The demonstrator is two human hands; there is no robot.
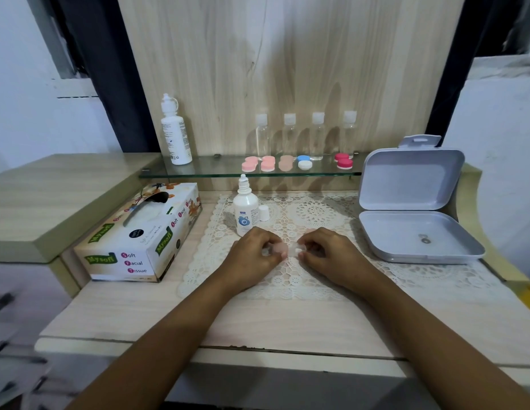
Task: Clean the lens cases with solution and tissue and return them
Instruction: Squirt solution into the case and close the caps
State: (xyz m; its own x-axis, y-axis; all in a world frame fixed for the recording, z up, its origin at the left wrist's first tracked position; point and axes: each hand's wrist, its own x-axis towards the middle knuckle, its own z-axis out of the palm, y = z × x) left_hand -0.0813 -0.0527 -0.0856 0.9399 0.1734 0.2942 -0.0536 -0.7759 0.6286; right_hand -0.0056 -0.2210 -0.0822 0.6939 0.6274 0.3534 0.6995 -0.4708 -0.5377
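Observation:
Over the lace mat [317, 214] my left hand [255, 250] grips a pale pink lens case [280, 249]. My right hand [326, 250] pinches a small white wad of tissue [297, 250] right beside the case. A small open solution bottle [245, 208] stands just behind my left hand, its white cap [263, 213] next to it. Several lens cases lie on the glass shelf [216, 170]: pink ones [258, 164], a beige one [286, 162], a blue and white one [304, 161], a red one [343, 160].
A tissue box [139, 235] lies at the left of the desk. An open grey plastic box [411, 211] sits at the right. A tall white bottle [175, 134] and several clear small bottles [305, 134] stand on the shelf against the wooden back panel.

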